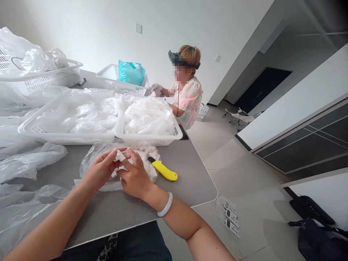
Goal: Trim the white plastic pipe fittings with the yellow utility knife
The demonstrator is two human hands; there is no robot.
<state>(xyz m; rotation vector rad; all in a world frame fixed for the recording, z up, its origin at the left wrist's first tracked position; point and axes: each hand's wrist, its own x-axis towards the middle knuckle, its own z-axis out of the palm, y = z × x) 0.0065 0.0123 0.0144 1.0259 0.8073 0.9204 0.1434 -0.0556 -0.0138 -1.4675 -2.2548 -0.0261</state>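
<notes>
My left hand (102, 168) pinches a small white block-like piece (120, 156) between thumb and fingers; its exact kind does not show. On the piece's other side, the bent fingers of my right hand (137, 177) close against it. Below and behind both hands lies a clear plastic bag (91, 159) with several similar white pieces (150, 150) heaped in and around it. A yellow utility knife (165, 170) rests just right of my right hand, its dark end against the heap.
White baskets (148, 139) full of clear plastic bags line the grey table (187, 181). Loose bags (29, 163) cover its left side. Behind stands a basket with a teal bag (132, 72). A person (189, 94) with gloved hands sits at the far edge. Power strips (231, 217) lie on the floor.
</notes>
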